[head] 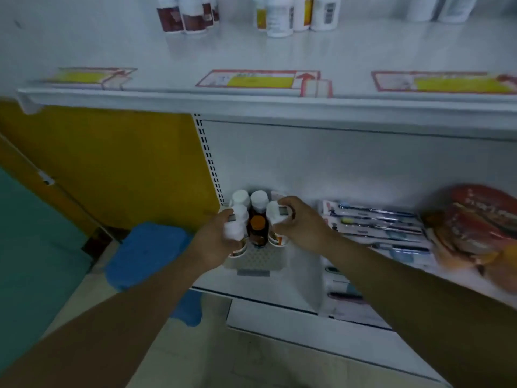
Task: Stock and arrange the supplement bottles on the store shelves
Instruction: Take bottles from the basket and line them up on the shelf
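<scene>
White-capped bottles (240, 198) crowd the left end of the lower shelf (299, 278), beside the slotted upright (208, 163). The left hand (215, 242) has its grip closed round a white bottle (236, 228), and the right hand (299, 222) round a second white bottle (275, 215), with a brown bottle (258, 229) between them. Bare shelf reaches the front edge. What look like toothbrush packs (377, 222) lie just to the right.
</scene>
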A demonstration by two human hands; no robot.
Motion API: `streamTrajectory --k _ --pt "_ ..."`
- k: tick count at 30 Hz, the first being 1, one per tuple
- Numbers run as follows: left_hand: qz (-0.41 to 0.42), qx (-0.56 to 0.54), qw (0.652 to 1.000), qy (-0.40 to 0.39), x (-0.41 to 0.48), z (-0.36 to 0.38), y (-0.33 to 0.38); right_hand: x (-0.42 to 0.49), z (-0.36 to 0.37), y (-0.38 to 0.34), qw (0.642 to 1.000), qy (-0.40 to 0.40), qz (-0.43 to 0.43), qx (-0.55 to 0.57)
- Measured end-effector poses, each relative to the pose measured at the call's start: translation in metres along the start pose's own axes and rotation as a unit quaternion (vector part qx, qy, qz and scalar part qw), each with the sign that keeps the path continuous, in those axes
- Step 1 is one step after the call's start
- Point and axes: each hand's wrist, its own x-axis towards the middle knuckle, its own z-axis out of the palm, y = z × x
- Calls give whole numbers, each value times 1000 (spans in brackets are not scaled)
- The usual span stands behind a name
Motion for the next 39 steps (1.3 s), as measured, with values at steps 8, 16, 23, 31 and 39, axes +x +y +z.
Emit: streamTrajectory --k 8,16,23,31,39 --pt "103 117 988 -22 49 5 -56 17 54 25 993 66 51 -79" --pt "109 222 968 -36 69 28 -68 40 59 46 977 83 42 -191" --pt "111 317 942 19 81 37 -96 59 63 60 958 75 -6 -275" --pt "90 398 913 20 79 46 -89 62 67 65 931 45 -24 -362" --pt "89 415 905 38 79 52 -87 64 71 68 911 56 -28 -408"
